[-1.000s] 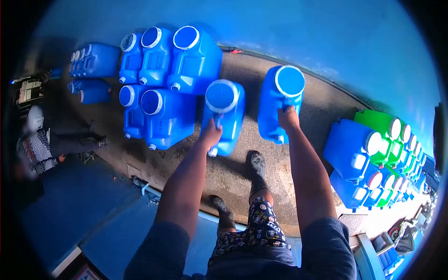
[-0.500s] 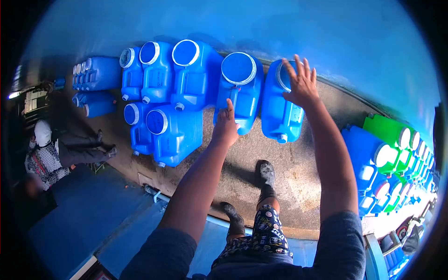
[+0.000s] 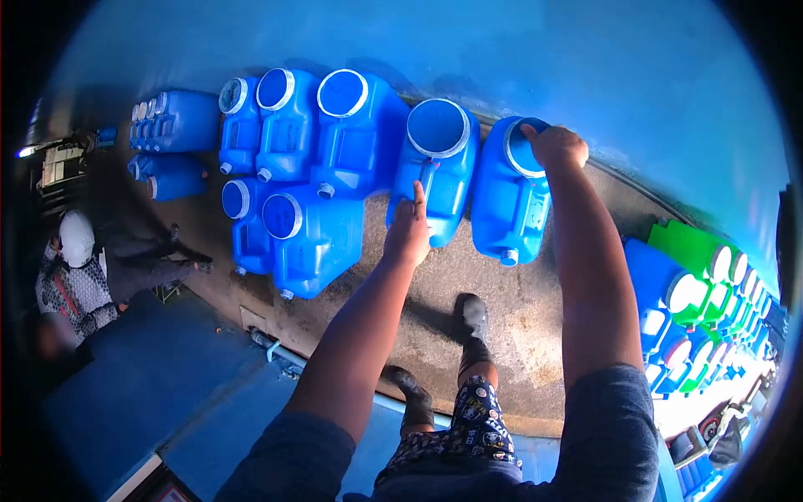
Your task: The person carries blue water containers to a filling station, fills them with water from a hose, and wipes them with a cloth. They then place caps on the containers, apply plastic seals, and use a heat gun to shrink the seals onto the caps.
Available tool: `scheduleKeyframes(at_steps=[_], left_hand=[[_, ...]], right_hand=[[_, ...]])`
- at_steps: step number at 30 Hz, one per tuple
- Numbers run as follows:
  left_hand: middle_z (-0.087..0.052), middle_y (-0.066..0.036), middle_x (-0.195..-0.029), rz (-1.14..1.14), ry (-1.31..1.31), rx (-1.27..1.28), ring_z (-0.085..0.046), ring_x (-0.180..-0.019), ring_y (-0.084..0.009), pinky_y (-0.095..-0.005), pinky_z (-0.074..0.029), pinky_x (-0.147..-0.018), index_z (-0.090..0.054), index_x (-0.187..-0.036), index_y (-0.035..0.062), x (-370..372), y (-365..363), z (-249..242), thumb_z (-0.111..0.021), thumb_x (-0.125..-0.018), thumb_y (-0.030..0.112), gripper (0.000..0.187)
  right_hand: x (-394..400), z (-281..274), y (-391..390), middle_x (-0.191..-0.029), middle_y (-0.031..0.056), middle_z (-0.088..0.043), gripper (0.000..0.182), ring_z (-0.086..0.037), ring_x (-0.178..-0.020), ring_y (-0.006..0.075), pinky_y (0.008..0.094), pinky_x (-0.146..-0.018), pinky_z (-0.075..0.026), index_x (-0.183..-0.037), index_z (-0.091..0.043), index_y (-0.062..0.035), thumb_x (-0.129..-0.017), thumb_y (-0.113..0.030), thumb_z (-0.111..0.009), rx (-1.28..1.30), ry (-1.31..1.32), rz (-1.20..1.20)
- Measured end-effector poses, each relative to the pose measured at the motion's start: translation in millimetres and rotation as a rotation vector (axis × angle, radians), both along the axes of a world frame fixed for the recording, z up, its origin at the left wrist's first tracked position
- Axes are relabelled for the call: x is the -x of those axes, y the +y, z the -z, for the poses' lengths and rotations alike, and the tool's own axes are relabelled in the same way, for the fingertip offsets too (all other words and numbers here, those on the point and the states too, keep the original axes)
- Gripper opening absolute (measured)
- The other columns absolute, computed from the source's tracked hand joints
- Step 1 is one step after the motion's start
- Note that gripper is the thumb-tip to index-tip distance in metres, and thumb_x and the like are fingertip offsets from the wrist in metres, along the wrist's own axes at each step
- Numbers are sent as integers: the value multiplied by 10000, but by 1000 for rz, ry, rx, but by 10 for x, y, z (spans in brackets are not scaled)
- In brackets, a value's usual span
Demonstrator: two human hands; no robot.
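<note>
**Single head-worn view, directed forward and steeply down**

The camera sits on the wearer's head, looking along the outstretched arms from above; the dark sleeves (image 3: 606, 427) enter at the lower edge, nearest the lens. The line of sight passes over the patterned shorts (image 3: 489, 427) and boots (image 3: 473, 318) to the floor (image 3: 523, 368). The left hand (image 3: 408, 230) and right hand (image 3: 559, 149) lie close by, around the middle of the field. Ahead, the blue wall (image 3: 502, 50) fills the top. The lens is very wide: a dark rounded border encloses the field, and a person (image 3: 79, 284) at the far left appears turned sideways. Green containers (image 3: 690, 247) at the right margin stand farther off.
</note>
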State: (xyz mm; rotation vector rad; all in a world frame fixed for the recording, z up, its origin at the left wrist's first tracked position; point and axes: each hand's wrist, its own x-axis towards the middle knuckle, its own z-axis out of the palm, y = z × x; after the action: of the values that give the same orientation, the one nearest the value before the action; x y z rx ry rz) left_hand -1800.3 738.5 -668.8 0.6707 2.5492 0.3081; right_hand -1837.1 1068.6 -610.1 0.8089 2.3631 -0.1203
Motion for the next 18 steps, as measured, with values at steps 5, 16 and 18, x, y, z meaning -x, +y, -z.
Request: scheduleKeyframes(at_steps=[5, 16, 18], left_hand=[[-499, -258, -1260, 28, 22, -14, -490, -1210, -421, -478, -477, -996, 27, -1580, 62, -24, -57, 116, -688, -863, 87, 1013], [-352, -275, -1511, -79, 168, 170, -404, -1358, -445, -527, -424, -1063, -62, -1583, 80, -995, -447, -226, -664, -904, 334, 942], [-436, -303, -1454, -119, -328, 201, -492, -1291, -461, -510, -414, -1071, -53, -1578, 61, -1600, -1015, -189, -590, -933, 464, 930]], right_hand=[[-254, 128, -222, -1422, 181, -480, 1154, -523, -1272, 385, 511, -894, -556, -1482, -317, -61, -664, -761, -730, -148, 176, -443], [-1863, 691, -94, -1517, 305, -350, 1090, -428, -1375, 406, 470, -1091, -421, -1511, -274, 44, -835, -780, -501, 199, 481, 459], [-3388, 1373, -134, -1387, 283, -476, 919, -509, -1253, 394, 436, -1046, -452, -1439, -399, 16, -862, -685, -538, 236, 309, 361]])
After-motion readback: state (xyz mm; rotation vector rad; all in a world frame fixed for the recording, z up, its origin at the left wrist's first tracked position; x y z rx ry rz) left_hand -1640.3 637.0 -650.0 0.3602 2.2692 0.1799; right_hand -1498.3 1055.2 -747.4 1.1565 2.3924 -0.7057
